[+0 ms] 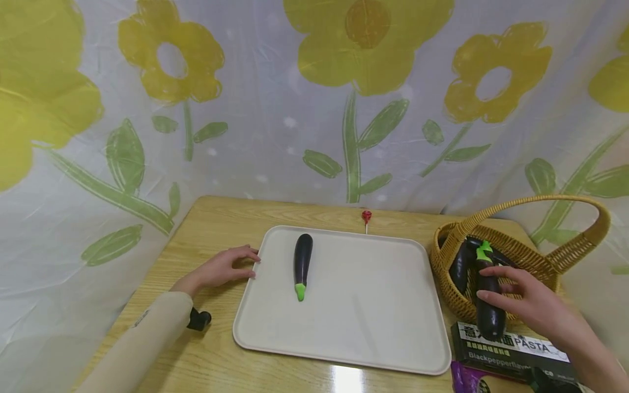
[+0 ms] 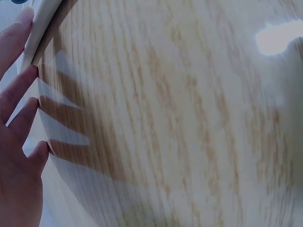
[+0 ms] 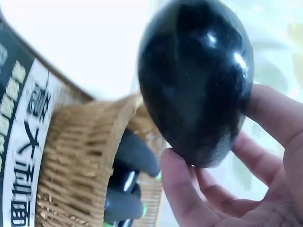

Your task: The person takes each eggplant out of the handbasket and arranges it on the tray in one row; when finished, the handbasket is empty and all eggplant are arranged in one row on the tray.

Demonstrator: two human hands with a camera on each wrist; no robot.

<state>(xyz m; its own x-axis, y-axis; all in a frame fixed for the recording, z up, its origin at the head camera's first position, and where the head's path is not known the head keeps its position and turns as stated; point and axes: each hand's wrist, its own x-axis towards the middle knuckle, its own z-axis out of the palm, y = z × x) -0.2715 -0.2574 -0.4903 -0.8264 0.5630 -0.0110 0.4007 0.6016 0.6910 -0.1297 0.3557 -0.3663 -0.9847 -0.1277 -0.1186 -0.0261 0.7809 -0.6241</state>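
My right hand (image 1: 528,300) grips a dark eggplant (image 1: 488,305) with a green cap, over the near side of the wicker basket (image 1: 447,284). Seen from the right wrist, the eggplant (image 3: 196,80) shows its rounded, glossy end between thumb and fingers. More eggplants (image 3: 130,156) lie inside the basket. My left hand (image 1: 228,267) rests at the left edge of the white tray (image 1: 373,305), its fingers loosely extended and its fingertips right at the rim. On the tray's left part lies another eggplant (image 1: 303,259), green end toward me.
In front of the basket lies a black pasta box (image 1: 511,357), beside a purple package (image 1: 464,376). A red lollipop (image 1: 366,216) sits behind the tray's back edge. The basket's tall handle (image 1: 540,199) arches above it. A flowered curtain (image 1: 265,136) hangs behind the wooden table (image 1: 216,224).
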